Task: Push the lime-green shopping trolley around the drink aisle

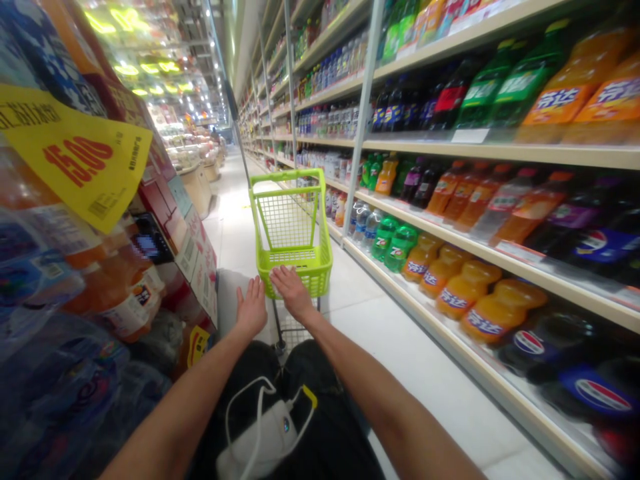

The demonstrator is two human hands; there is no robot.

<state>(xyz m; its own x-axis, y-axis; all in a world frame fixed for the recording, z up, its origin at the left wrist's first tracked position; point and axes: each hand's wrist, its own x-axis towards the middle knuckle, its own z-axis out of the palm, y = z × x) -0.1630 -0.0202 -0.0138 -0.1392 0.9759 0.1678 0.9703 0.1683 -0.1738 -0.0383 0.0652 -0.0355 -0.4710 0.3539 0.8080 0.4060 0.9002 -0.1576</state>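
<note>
My left hand [251,308] is raised with its fingers stretched out, just left of the green shopping cart [295,257], and holds nothing. Over the near edge of the cart's basket lies my right hand [293,293], fingers forward. A small pale piece that looks like tissue [275,271] shows at its fingertips, partly hidden by them. The basket's latticed walls are visible, and a thin dark pole [235,113] rises on its left side. On my lap rests a white power bank [260,440] with a white cable [258,417] looped around it.
Shelves of soft drink bottles [480,300] run along the right side of the aisle. Stacked cartons [190,250] and wrapped bottles [55,380] stand close on the left, under a yellow price sign [83,157]. White floor tiles [377,333] extend ahead.
</note>
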